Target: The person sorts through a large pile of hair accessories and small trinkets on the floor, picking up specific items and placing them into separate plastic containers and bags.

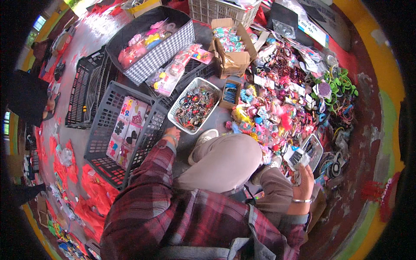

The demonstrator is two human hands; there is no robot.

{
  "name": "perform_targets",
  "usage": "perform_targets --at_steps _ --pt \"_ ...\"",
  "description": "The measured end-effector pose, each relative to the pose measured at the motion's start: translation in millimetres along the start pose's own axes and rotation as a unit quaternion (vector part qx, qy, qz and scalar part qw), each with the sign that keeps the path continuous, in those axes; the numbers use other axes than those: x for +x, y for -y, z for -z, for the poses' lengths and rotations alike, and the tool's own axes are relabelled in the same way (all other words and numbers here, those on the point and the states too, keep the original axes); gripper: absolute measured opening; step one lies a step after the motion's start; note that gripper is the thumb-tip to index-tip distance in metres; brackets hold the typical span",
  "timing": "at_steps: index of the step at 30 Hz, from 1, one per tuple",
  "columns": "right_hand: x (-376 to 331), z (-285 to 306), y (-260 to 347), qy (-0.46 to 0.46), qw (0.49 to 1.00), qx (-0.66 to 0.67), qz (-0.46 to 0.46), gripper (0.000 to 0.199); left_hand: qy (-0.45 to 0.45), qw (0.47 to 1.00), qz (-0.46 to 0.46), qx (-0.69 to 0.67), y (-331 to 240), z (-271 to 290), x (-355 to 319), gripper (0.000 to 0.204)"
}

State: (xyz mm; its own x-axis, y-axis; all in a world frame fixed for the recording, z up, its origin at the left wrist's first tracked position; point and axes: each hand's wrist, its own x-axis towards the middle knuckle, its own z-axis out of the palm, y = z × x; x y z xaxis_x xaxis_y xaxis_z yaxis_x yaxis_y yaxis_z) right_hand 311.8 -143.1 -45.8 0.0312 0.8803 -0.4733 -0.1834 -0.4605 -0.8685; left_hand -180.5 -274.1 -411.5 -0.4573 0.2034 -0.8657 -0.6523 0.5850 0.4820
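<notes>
The clear packet (296, 156) is at about four o'clock from the middle of the view, near a light-rimmed basket (320, 152). The grip of the right hand (304, 181) is narrow, holding the packet by its lower end. Handling it well probably calls for a light pinch at that end, with the dark pieces inside kept flat and the thin film lifted clear of the heap (284, 102) at two o'clock, where loose ties could snag it. The left hand (172, 134) is at nine o'clock, between the grey crate (149, 102) and the white basket (174, 113); I cannot tell whether its grip holds anything.

The grey crate contains clear packs of bows and other coloured shapes. The white basket, towards eleven o'clock, is filled with tangled bands. Also at eleven, farther out, a houndstooth-sided box (161, 60) carries pink, red and yellow bundles. Towards one o'clock, a brown carton (235, 63) contains small packets, and a smaller carton (225, 104) holds blue bands.
</notes>
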Motion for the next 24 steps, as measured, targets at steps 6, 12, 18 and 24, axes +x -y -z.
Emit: perform_targets --at_steps 6,12,18,24 --pt "-4 -5 10 0.03 0.999 -0.025 0.002 0.014 0.064 0.991 -0.073 0.088 -15 -9 -62 0.03" --pt "-5 7 -1 0.034 0.999 -0.019 0.02 0.008 0.214 0.951 -0.217 0.059 -59 -39 -161 0.021" --pt "-15 18 0 0.032 0.996 -0.043 0.066 0.006 0.299 0.818 -0.432 0.235 -83 -62 -245 0.026" --pt "-12 32 -7 0.047 0.995 0.008 0.086 0.012 0.208 0.7 -0.562 0.388 -80 -48 -279 0.027"
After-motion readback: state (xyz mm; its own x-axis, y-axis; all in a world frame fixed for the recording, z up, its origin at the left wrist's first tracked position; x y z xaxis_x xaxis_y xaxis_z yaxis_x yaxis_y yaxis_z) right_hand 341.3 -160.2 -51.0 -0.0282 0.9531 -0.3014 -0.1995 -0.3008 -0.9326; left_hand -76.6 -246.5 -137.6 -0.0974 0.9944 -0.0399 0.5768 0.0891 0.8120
